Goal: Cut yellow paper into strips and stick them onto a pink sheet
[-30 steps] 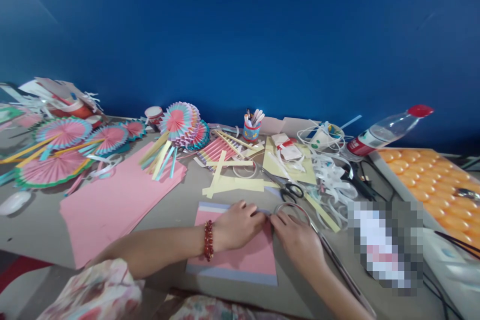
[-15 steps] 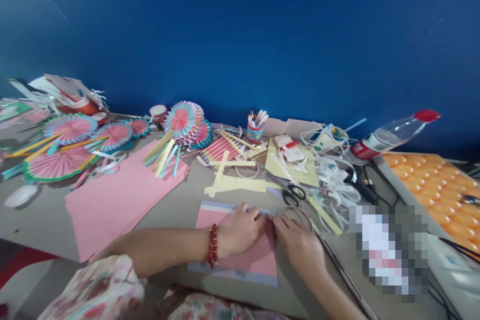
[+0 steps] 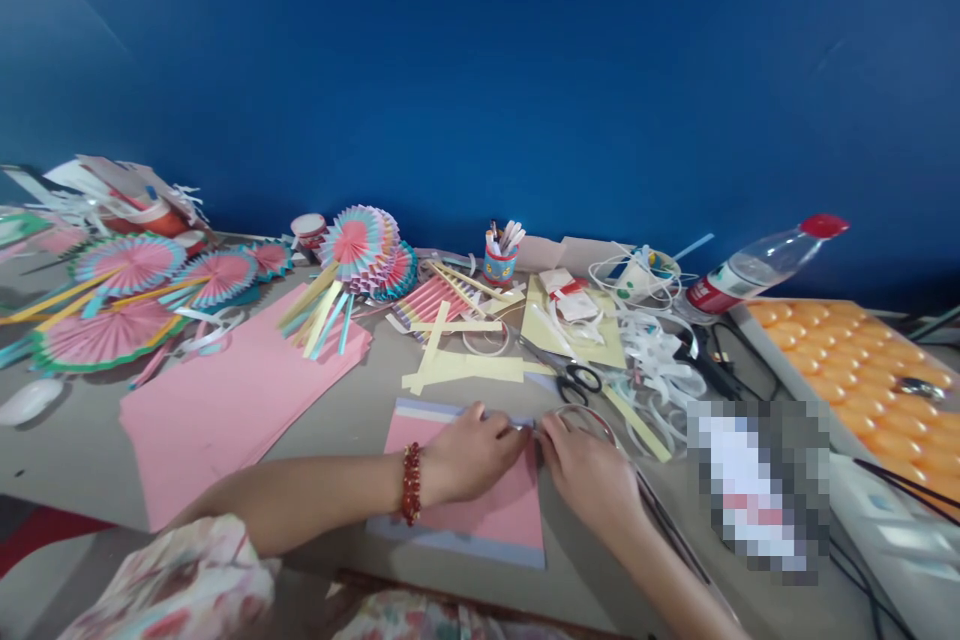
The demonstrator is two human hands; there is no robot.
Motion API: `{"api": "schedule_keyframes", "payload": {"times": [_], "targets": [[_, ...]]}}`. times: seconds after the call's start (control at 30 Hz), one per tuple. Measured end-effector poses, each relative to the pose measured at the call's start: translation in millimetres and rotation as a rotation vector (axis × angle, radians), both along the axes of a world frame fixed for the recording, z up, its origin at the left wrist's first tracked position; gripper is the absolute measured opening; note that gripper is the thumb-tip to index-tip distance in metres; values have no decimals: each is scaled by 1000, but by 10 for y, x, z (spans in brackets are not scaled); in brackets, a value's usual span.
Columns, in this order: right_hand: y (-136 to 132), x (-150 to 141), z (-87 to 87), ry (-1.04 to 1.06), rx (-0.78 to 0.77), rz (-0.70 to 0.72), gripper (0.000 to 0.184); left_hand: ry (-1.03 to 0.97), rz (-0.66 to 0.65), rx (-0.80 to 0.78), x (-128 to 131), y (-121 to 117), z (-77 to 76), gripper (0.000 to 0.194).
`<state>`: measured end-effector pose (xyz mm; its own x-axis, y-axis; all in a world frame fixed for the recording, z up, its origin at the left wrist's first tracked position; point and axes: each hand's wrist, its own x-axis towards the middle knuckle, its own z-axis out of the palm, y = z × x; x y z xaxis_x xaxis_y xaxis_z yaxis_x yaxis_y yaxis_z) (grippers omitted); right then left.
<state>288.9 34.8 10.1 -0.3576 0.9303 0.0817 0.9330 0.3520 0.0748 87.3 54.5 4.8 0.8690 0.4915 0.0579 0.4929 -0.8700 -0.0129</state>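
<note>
A pink sheet of paper [image 3: 491,518] with purple bands along its far and near edges lies flat in front of me. My left hand [image 3: 471,458], with a red bead bracelet [image 3: 412,483] at the wrist, rests across it, its closed fingertips at the far right corner. Just off that corner, my right hand [image 3: 589,468] meets the left with pinched fingers; whatever sits between them is too small to make out. Behind the right hand lies a thin ring [image 3: 600,417], partly hidden. A long narrow metal-looking strip [image 3: 675,530] runs beside the right forearm.
Black-handled scissors [image 3: 576,382] and yellow paper strips [image 3: 469,366] lie beyond the paper. Folded paper fans [image 3: 358,238] and pink sheets [image 3: 240,395] are on the left. At right are white ribbon curls [image 3: 664,360], a plastic bottle [image 3: 757,265] and an orange padded item [image 3: 840,360].
The view swings slightly right, then back left. Both hands stay at the paper's far right corner, with only slight finger movement.
</note>
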Motion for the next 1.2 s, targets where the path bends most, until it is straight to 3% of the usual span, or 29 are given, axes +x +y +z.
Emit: {"api": "schedule_keyframes", "payload": {"times": [0.17,0.37,0.53,0.77,1.2], "targets": [[12,-31,30,-24,-22,-25,12,-59,25,-15,33,26,-39,7],[16,-36,32,-32,-34,-10,8,-46,-79,-34,53,115,52,7],[-68,6,-45,33,20,46,9,-3,-91,-35,59,90,104,10],[-95,110,-162,70,89,163,17,37,-69,-16,76,32,140,13],[-99,149,-120,85,78,240,21,46,8,-48,136,-39,165,13]]}}
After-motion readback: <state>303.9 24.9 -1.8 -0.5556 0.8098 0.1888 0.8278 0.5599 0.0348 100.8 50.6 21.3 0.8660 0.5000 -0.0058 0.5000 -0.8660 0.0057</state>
